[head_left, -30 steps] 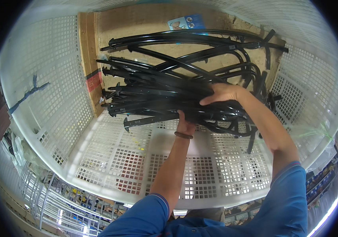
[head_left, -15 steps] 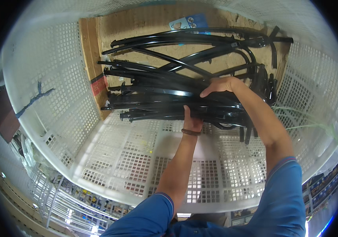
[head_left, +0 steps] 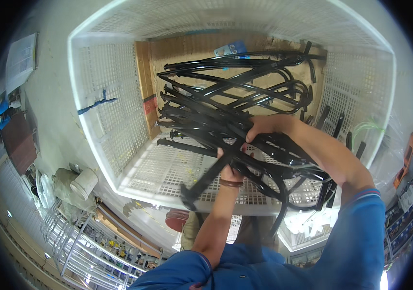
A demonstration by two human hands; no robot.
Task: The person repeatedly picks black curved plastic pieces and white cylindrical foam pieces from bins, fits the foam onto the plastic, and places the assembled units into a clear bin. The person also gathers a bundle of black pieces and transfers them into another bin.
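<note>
A white perforated plastic crate (head_left: pixel 112 79) holds many glossy black bent tubes. I grip a bundle of these black tubes (head_left: pixel 201 126) with both hands, raised toward the crate's near side. My left hand (head_left: pixel 230 173) is closed around the bundle from below, its fingers partly hidden by the tubes. From above, my right hand (head_left: pixel 268 125) is wrapped over the bundle, thumb toward the middle. One held tube crosses the others at an angle, its end sticking out over the near rim. Farther back, more black tubes (head_left: pixel 216 63) lie crossed on the crate's bottom.
Brown cardboard (head_left: pixel 143 63) lines the crate's far part, with a blue-and-white printed card (head_left: pixel 230 49) on it. Blue cord (head_left: pixel 97 102) is tied at the left wall. On the floor to the left stands a white bucket (head_left: pixel 84 183); metal racking (head_left: pixel 71 237) is beyond.
The bundle has come up and toward me with both hands, separating from the tubes behind. One tube has swung across the others. My view has shifted back, showing more floor around the crate.
</note>
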